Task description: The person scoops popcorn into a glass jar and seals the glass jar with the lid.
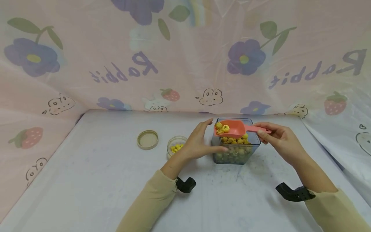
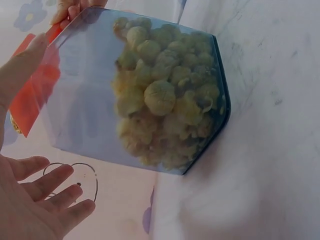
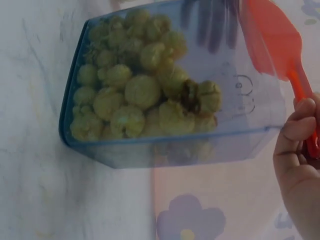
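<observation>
My right hand (image 1: pixel 279 139) grips the handle of a red-orange scoop (image 1: pixel 237 129), held level over a clear bluish container (image 1: pixel 251 151). Several pieces of yellow popcorn (image 1: pixel 222 128) lie in the scoop's front end. More popcorn (image 3: pixel 142 91) fills the lower part of the container. At the container's left side is my left hand (image 1: pixel 197 143), its fingers spread and the thumb in front of the near wall. In the left wrist view, the left fingers (image 2: pixel 55 187) are straight and hold nothing; whether the thumb touches the wall I cannot tell.
Behind my left forearm stands a small round clear jar (image 1: pixel 176 140) with yellow bits inside, partly hidden by the hand. A round beige lid (image 1: pixel 147 140) lies left of it on the white table (image 1: pixel 95 180). A printed curtain (image 1: pixel 185 58) hangs behind and at both sides.
</observation>
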Demonstrator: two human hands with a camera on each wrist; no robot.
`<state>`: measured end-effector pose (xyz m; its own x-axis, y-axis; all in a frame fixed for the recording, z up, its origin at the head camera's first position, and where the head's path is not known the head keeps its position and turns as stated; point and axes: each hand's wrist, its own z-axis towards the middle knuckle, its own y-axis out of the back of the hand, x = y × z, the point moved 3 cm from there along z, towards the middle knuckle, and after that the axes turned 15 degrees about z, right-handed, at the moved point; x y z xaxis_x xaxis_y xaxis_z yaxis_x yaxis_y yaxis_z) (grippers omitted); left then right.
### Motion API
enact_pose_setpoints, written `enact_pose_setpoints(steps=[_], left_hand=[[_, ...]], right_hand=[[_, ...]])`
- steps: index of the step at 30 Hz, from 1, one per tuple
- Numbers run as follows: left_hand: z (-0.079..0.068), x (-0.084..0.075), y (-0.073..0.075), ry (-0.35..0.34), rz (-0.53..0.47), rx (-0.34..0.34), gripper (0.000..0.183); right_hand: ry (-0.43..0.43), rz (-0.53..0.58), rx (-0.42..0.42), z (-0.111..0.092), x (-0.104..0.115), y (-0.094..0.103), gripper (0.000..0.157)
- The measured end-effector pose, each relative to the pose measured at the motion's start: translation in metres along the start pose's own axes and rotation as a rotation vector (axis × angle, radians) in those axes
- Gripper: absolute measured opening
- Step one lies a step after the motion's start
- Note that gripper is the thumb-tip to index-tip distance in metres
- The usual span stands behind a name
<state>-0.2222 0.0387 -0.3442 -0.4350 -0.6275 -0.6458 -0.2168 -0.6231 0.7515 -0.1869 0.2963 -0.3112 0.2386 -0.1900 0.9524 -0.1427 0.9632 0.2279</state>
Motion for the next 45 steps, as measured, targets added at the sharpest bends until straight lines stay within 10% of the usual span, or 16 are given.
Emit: enact_pose_setpoints(steps=[45], left_hand=[[-0.055,0.055,0.042,0.014,0.116,-0.095,0.092]], right_hand=[[-0.078,0.161,-0.007,-0.018,0.014,-0.065,0.031]])
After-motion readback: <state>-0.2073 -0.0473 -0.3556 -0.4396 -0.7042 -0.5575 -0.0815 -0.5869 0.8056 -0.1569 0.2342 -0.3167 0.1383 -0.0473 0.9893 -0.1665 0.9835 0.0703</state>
